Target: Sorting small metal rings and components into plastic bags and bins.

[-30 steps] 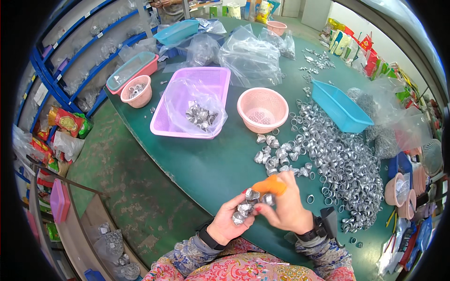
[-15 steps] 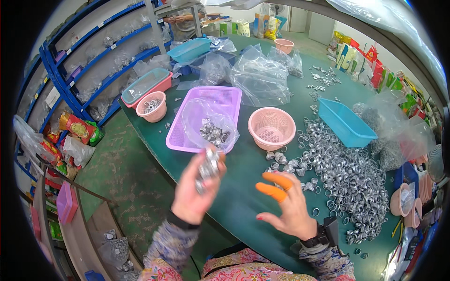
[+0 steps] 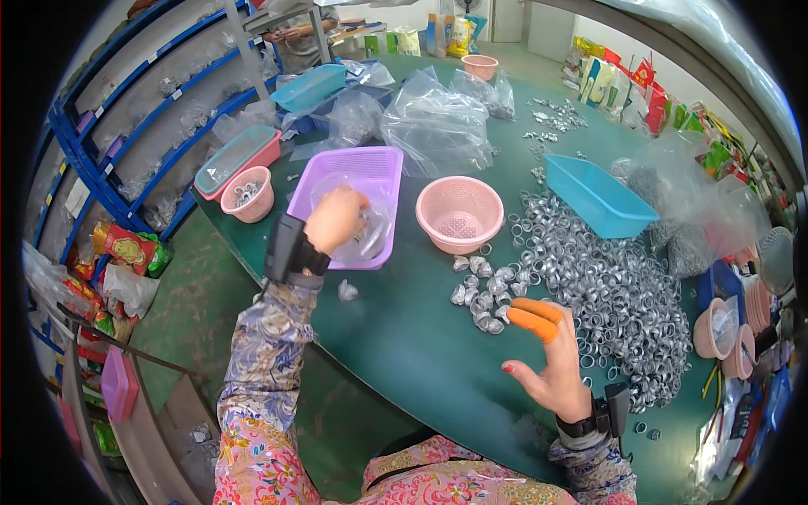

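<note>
My left hand [image 3: 337,220] reaches into the purple basket [image 3: 305,225], over a clear plastic bag [image 3: 374,240] lying in it. Its back hides the fingers, so whether metal pieces are still in its grasp does not show. One silver piece [image 3: 347,290] lies on the green table just in front of the basket. My right hand [image 3: 551,366], with orange covers on two fingers, is open, thumb apart. Its covered fingertips are at the edge of a small cluster of silver pieces [image 3: 481,290], left of a big heap of silver rings [image 3: 627,320].
A pink basket [image 3: 459,215] stands beyond the cluster, and a blue tray [image 3: 598,198] borders the heap. At left are a small pink basket [image 3: 249,195] of rings and a lidded pink box [image 3: 238,162]. Clear bags [image 3: 438,126] lie behind. Another person [image 3: 299,38] is at the far side.
My left hand, which held a handful of silver pieces, has moved up into the purple basket. A single piece now lies before it. My right hand has moved right, to the small cluster.
</note>
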`<state>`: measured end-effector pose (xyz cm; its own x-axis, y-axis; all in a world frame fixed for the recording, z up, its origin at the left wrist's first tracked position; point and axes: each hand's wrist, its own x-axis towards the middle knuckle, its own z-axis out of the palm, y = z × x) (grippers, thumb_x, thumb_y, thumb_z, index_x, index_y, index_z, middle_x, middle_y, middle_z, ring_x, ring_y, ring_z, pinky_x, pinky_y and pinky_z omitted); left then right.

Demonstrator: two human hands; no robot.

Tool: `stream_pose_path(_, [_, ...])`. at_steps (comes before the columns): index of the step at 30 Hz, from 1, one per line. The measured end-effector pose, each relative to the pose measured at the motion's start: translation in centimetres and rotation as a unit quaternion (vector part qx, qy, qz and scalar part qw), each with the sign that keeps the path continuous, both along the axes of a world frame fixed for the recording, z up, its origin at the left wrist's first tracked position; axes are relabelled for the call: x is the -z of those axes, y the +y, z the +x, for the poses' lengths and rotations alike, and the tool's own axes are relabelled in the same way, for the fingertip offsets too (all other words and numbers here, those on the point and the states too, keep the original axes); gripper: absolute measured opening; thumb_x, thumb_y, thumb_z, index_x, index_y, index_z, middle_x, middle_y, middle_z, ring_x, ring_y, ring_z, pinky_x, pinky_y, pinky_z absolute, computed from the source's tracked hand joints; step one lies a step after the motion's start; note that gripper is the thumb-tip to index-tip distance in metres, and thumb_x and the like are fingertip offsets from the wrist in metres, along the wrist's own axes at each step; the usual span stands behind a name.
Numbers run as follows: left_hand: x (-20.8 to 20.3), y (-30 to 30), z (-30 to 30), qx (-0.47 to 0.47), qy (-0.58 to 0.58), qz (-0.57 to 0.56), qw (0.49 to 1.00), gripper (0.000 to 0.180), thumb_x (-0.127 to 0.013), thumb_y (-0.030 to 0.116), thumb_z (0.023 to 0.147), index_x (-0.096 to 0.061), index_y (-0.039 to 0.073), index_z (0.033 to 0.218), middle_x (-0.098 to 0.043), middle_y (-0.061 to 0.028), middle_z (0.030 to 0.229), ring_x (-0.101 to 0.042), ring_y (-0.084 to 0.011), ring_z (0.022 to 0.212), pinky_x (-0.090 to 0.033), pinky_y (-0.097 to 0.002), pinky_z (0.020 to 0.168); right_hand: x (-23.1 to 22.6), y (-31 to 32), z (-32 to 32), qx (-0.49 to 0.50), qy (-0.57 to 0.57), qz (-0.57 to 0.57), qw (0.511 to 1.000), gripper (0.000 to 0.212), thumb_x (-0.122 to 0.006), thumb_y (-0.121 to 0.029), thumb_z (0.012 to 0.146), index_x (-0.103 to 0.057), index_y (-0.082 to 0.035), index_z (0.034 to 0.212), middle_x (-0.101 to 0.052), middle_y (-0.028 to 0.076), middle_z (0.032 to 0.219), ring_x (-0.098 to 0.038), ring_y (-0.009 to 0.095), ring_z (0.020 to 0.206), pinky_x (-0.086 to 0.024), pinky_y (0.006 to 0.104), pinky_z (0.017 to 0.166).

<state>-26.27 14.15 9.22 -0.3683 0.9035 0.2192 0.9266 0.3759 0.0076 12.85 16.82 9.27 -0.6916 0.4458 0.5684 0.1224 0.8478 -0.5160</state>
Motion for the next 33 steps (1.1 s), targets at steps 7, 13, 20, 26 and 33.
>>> stream_pose_path(7, [2.4,-5.7,5.1,0.073,-0.077,0.421,0.901,0.03,-0.063,0.005,0.081,-0.062,0.002,0.111,-0.06,-0.0193,0.116,-0.059,-0.0364,0.099,-0.046,-0.0425,0.088,4.0,-0.9,-4.9,-0.089,-0.025,0.022,0.996,0.037,-0.073,-0.012,0.077,-0.06,-0.01,0.113,-0.058,0.009,0.115,-0.053,0.03,0.101,-0.044,0.0406,0.086])
stream_pose_path(13, [10.0,-13.6,13.9,0.043,-0.091,0.231,0.968,0.03,-0.068,0.002,0.079,-0.065,0.004,0.108,-0.06,-0.016,0.113,-0.054,-0.0322,0.105,-0.047,-0.0378,0.084,5.7,-1.7,-7.5,-0.147,-0.049,-0.024,0.988,0.038,-0.073,-0.011,0.078,-0.06,-0.009,0.113,-0.057,0.01,0.115,-0.054,0.03,0.099,-0.046,0.0391,0.086])
stream_pose_path(20, [4.8,-11.5,11.9,0.067,-0.092,0.376,0.919,0.027,-0.063,-0.01,0.078,-0.068,0.002,0.102,-0.063,-0.0143,0.092,-0.062,-0.0305,0.083,-0.05,-0.0376,0.074,5.7,1.5,-3.6,-0.053,-0.047,-0.025,0.997,0.033,-0.071,-0.006,0.077,-0.063,-0.008,0.109,-0.06,0.011,0.11,-0.055,0.032,0.099,-0.046,0.039,0.087])
stream_pose_path(26, [-0.3,-5.5,3.1,0.085,0.085,0.255,0.959,0.023,-0.068,0.008,0.079,-0.064,0.001,0.101,-0.062,-0.0152,0.095,-0.058,-0.032,0.09,-0.048,-0.0405,0.08,6.0,4.7,-0.1,0.047,-0.047,-0.04,0.997,0.033,-0.071,-0.005,0.077,-0.064,-0.007,0.109,-0.06,0.01,0.109,-0.055,0.032,0.1,-0.045,0.0395,0.087])
stream_pose_path(33, [1.0,-2.5,2.0,0.096,-0.067,-0.022,0.993,0.048,-0.07,0.021,0.078,-0.056,0.008,0.122,-0.056,-0.0248,0.116,-0.055,-0.0421,0.104,-0.047,-0.0466,0.088,7.8,6.7,-3.3,0.139,-0.077,0.055,0.986,0.054,-0.074,-0.024,0.078,-0.053,-0.01,0.126,-0.049,0.02,0.128,-0.046,0.039,0.116,-0.04,0.0458,0.097])
